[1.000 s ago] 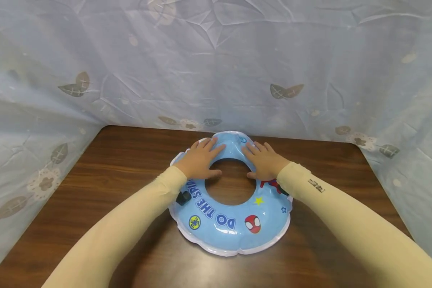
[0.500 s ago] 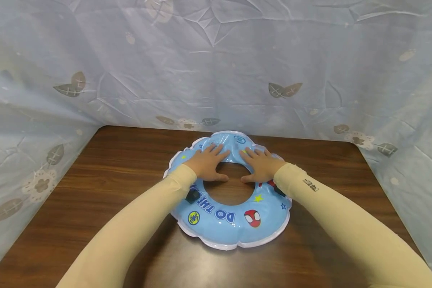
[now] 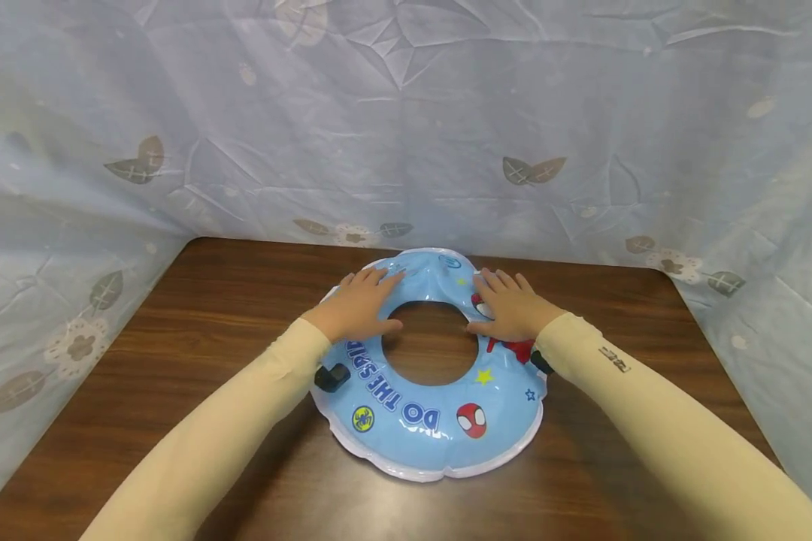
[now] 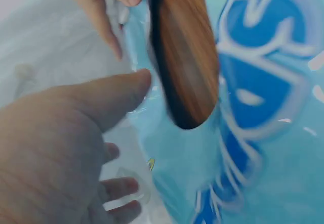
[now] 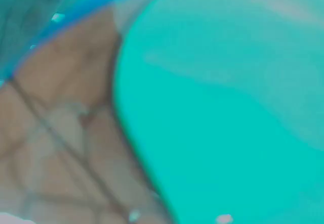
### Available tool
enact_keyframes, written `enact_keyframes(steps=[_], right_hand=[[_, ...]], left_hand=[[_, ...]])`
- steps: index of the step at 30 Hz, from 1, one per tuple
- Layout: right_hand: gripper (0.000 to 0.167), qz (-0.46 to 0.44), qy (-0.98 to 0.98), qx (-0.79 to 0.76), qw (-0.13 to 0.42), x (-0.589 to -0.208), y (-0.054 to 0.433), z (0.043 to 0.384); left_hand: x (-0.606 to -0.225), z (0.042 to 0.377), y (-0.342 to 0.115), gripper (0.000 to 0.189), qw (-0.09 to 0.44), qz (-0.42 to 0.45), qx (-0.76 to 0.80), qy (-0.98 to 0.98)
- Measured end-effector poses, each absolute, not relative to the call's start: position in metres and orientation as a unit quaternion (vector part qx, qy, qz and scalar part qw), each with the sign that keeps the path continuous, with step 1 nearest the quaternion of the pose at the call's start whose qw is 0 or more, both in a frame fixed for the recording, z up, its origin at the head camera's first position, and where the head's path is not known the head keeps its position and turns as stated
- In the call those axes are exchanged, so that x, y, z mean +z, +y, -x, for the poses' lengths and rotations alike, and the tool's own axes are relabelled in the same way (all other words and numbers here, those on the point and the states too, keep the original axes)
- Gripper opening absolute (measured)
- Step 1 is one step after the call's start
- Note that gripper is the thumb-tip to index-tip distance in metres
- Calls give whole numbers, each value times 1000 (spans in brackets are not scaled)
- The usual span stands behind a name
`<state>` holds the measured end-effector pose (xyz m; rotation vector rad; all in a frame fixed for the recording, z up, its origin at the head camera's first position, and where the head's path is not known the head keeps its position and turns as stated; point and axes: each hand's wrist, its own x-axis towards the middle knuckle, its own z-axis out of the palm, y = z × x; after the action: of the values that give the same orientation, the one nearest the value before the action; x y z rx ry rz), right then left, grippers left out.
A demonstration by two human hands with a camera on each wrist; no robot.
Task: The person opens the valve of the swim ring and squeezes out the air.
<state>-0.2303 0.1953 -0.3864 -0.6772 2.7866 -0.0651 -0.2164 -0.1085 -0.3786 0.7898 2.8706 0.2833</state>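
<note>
A light blue inflatable swim ring (image 3: 406, 439) with a white wavy edge, cartoon prints and blue lettering lies on the table. My left hand (image 3: 359, 304) rests on its left far side, fingers straight and spread, thumb at the hole's edge. On the right far side lies my right hand (image 3: 514, 304), also flat with fingers extended. In the left wrist view, the left hand (image 4: 55, 138) is by the ring (image 4: 177, 173), its thumb pointing at the hole. The right wrist view holds only a blurred close-up of the ring's printed surface (image 5: 217, 133); the hand is out of it.
The brown wood-grain table (image 3: 243, 300) extends around the ring. A pale curtain (image 3: 406, 135) with leaf and flower prints hangs close behind it and along both sides. Small black wrist cameras, one a black block (image 3: 332, 377), sit under the sleeves' cuffs.
The hands first drew closer together over the ring, then spread apart to its left and right sides. The ring's near edge rose slightly in view and came back down.
</note>
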Motion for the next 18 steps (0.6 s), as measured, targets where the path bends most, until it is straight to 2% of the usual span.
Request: enact_keyframes(steps=[9, 14, 18], right_hand=[[96, 228, 958, -96, 145, -392, 218, 209], [95, 249, 957, -110, 102, -385, 216, 195], [92, 297, 945, -119, 68, -377, 208, 171]], left_hand=[[-393, 186, -141, 93, 114, -253, 132, 952], [-384, 179, -134, 87, 88, -260, 136, 952], [-368, 164, -116, 82, 79, -304, 149, 937]])
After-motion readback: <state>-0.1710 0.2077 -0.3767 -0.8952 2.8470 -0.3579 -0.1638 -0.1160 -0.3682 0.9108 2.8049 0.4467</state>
